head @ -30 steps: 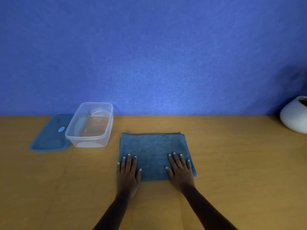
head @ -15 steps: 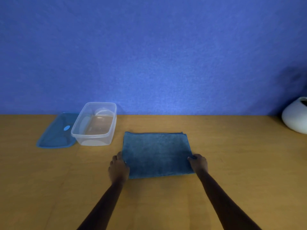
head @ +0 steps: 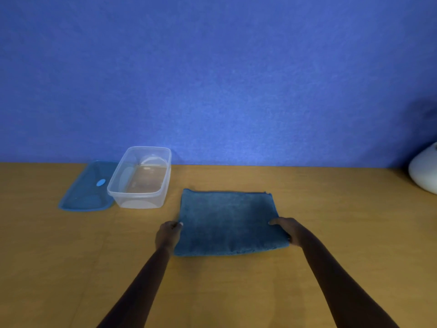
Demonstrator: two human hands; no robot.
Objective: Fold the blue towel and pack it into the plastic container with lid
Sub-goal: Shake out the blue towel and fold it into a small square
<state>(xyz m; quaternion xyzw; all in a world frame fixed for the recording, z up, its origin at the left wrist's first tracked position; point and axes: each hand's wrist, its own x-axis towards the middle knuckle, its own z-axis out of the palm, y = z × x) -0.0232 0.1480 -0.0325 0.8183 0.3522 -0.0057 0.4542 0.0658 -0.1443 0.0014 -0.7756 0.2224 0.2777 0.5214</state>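
My forearms run up from the bottom edge of the frame toward the centre. My left hand (head: 168,235) is curled at the left side of the blue towel (head: 227,221), fingers closed over its edge with the thumb tip on top. My right hand (head: 287,230) is at the right side, thumb lying on the cloth and the other fingers tucked out of sight under the edge, so I judge it pinched on the towel too, though the underside grip is hidden.

The towel lies flat on the wooden table (head: 331,268), just right of centre, a thick, roughly square pad. I judge it needs another fold, since it looks wider than the box. To do that well I should take all the layers at each side together, lift evenly so the stack does not slide apart, bring one edge squarely onto the opposite one, then press the crease flat.

Further back, left of centre, the clear plastic container (head: 142,178) stands open and empty, apart from the towel's far left corner. Its blue lid (head: 87,190) lies flat just beside it on the left. At the right edge a white rounded vessel (head: 425,174) sits against the blue wall (head: 212,79).
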